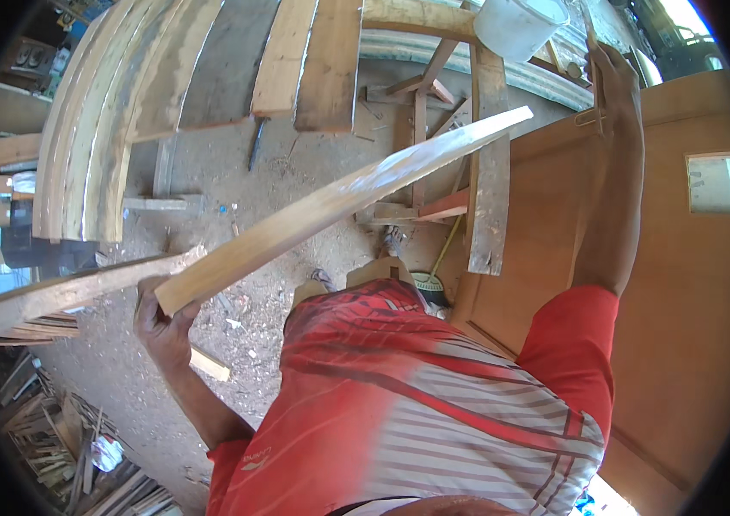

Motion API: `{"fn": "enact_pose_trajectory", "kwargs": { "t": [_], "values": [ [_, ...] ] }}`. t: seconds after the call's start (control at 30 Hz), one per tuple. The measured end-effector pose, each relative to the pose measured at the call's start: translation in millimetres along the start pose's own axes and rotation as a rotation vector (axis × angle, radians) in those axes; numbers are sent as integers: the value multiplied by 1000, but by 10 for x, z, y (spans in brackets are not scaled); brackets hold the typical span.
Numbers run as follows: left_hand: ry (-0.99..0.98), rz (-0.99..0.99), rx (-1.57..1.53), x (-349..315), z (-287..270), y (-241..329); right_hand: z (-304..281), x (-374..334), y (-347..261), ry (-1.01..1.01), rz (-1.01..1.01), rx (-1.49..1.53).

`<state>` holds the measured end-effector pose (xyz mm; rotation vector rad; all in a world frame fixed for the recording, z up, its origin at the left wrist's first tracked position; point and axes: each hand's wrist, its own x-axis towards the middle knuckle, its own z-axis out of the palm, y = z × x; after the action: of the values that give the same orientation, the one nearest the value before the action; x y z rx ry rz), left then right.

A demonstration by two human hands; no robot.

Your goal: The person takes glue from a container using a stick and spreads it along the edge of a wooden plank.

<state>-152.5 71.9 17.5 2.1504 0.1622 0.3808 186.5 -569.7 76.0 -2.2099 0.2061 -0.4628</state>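
Step in hand, as judged: carrying or positioning a long board (339, 202) while steadying against the door (683, 284).

Left hand (161, 320): fingers wrapped shut around the near end of the board. The board runs up and to the right from that grip, its far end in the air near a rough wooden stand (487, 172). I cannot tell if that end touches the stand or passes in front of it.

Right hand (613, 82): arm stretched out along the door, hand at the door's far edge. It appears closed around a thin upright piece there, but the fingers are small at the rim of the view, so I cannot tell how firmly or on what.

Next move, as judged: the board is held at one end only, so it needs a firm wrist and a clear swing past the stand and the white bucket (520, 24) above it. The right hand must come free before it can help with the weight.

Surface: the door is a flat brown panel with a small pale rectangle (723, 182) set in it.

Room: open workshop, dirt floor (236, 172) strewn with chips. Planks (210, 60) are stacked beyond, scrap wood (64, 456) is heaped at lower left.
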Motion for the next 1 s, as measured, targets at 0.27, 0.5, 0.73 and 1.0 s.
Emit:
{"fn": "enact_pose_trajectory", "kwargs": {
  "t": [0.27, 0.5, 0.73, 1.0],
  "values": [
    [9, 168, -140, -31, 118, -63, 235, -2249, -902, -311, 58, 107],
    [-41, 335, -148, -2, 118, -50, 683, -3599, -1438, -510, 123, 409],
    [-38, 375, -177, -25, 115, -23, 829, -3973, -1691, -433, -89, 29],
    [-49, 454, -135, -85, 91, 45, 899, -4223, -1835, -191, -597, -504]
  ]
}}
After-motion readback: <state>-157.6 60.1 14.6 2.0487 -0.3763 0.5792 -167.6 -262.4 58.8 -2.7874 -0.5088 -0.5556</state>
